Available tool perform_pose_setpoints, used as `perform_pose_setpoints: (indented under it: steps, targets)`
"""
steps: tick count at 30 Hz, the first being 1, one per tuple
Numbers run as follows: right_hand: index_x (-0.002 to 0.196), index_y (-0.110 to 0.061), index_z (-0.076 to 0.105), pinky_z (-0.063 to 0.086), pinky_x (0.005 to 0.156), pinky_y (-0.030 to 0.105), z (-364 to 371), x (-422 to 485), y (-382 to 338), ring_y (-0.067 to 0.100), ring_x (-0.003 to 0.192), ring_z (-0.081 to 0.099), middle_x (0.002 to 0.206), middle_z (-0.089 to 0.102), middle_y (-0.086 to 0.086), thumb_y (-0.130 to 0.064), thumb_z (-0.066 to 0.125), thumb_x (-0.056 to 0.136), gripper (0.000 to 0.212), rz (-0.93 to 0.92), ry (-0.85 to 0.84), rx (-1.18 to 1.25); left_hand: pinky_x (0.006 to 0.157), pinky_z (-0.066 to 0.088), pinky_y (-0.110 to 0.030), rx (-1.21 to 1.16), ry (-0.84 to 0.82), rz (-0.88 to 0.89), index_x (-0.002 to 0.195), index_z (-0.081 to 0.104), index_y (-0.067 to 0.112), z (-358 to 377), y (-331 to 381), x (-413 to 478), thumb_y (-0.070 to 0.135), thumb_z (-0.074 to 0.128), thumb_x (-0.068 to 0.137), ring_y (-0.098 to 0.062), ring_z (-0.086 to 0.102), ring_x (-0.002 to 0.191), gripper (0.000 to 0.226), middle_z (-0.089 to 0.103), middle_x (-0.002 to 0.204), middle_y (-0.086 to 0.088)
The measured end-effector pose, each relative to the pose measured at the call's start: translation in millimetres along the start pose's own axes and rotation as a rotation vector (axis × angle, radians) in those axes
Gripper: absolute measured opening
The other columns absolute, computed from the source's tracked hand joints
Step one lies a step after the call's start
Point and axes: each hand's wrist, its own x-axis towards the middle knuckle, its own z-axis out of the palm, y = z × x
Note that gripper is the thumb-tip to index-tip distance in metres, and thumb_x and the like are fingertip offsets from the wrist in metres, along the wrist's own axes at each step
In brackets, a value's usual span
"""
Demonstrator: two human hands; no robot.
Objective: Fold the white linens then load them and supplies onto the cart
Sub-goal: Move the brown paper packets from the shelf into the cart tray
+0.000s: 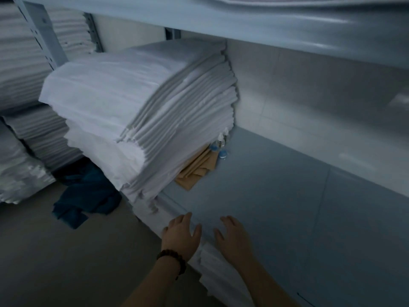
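**Hands flat and apart at the near edge of the linen shelving**

Left hand (181, 233) palm down, fingers straight and slightly spread, gripping nothing; dark beaded bracelet (174, 260) round its wrist. Right hand (234, 238) just beside it to the right, not touching it, likewise palm down with straight fingers and gripping nothing. Both laid on a wide blue-grey surface (287, 218) low in the shelving, with white folded layers (212, 275) showing along its near left edge. Unclear whether top sheet of a low pile or bare shelf board. Slight blur on both hands.

Farther back and to the left on that same surface, a tall stack of folded white linens (137, 103), upper layers bulging out over the lower ones, folded edges fanned along the right side. Tucked beneath the right overhang, a folded tan cloth (197, 171). At its far end, two small clear bottles (221, 140) with blue parts, too small to tell more.

Overhead, the pale underside of an upper shelf (243, 21). At far left, more stacks of white linen (20, 63) beside a perforated metal upright (44, 34). On the grey floor (66, 262) at near left, a crumpled dark teal cloth (88, 196), partly under the tall stack's overhang.
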Motion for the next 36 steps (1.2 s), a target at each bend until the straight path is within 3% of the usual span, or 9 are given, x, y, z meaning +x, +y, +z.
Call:
perform_pose_setpoints:
  steps: [15,21,24,27,30,33,36]
  targets:
    - [0.147,-0.023,0.029,0.02,0.114,0.027,20.0,97.6,-46.6,0.014,0.142,0.021,0.156,0.023,0.0,-0.042,0.048,0.096,0.058,-0.023,0.013,-0.128,0.112,0.023,-0.037,0.106,0.074,0.138,0.149,0.027,0.024,-35.0,-31.1,112.3,0.059,0.033,0.094,-0.019,0.028,0.139,0.066,0.03,0.154,0.001]
    - [0.151,-0.024,0.019,0.015,0.117,0.033,9.4,162.1,-46.2,0.017,0.146,0.011,0.159,0.014,0.0,-0.047,0.051,0.092,0.071,-0.067,0.028,-0.254,0.118,0.011,-0.038,0.139,0.055,0.195,0.153,0.01,0.021,-29.0,-24.2,168.4,0.06,0.036,0.092,-0.021,0.012,0.146,0.077,0.011,0.16,-0.004]
    - [0.149,-0.027,0.027,0.023,0.114,0.041,3.7,206.6,-48.4,0.023,0.144,0.019,0.156,0.022,0.002,-0.05,0.057,0.087,0.073,-0.165,0.113,-0.247,0.119,0.001,-0.039,0.157,0.073,0.197,0.154,0.007,0.018,-17.2,-21.5,207.4,0.06,0.039,0.091,-0.023,0.006,0.147,0.082,0.006,0.161,-0.006]
    - [0.148,-0.032,0.032,0.02,0.114,0.041,2.9,251.4,-48.2,0.023,0.145,0.017,0.157,0.023,0.002,-0.051,0.066,0.081,0.077,-0.283,0.143,-0.264,0.118,-0.007,-0.04,0.224,0.101,0.236,0.153,0.009,0.014,-1.5,-22.7,238.9,0.063,0.034,0.091,-0.024,-0.001,0.148,0.083,0.003,0.161,-0.008]
    - [0.15,-0.033,0.027,0.011,0.113,0.038,8.9,288.1,-46.1,0.022,0.146,0.01,0.157,0.021,0.0,-0.048,0.07,0.079,0.084,-0.378,0.037,-0.419,0.119,-0.005,-0.039,0.257,0.089,0.289,0.153,0.003,0.014,12.4,-26.4,258.3,0.066,0.034,0.091,-0.026,0.003,0.148,0.088,0.005,0.161,-0.009]
    - [0.151,-0.036,0.021,0.007,0.116,0.048,18.8,310.0,-43.3,0.023,0.147,0.004,0.16,0.011,-0.002,-0.042,0.063,0.085,0.078,-0.391,-0.053,-0.52,0.119,0.002,-0.035,0.287,0.099,0.342,0.153,0.001,0.015,16.7,-27.2,266.4,0.058,0.035,0.095,-0.022,0.013,0.146,0.08,0.011,0.16,-0.006]
    - [0.148,-0.034,0.029,0.008,0.115,0.056,26.9,318.7,-41.7,0.024,0.146,0.005,0.16,0.013,-0.005,-0.04,0.06,0.088,0.068,-0.406,-0.086,-0.586,0.116,0.014,-0.03,0.252,0.071,0.339,0.154,0.006,0.015,17.1,-22.4,264.4,0.049,0.036,0.099,-0.021,0.027,0.14,0.072,0.018,0.159,-0.004]
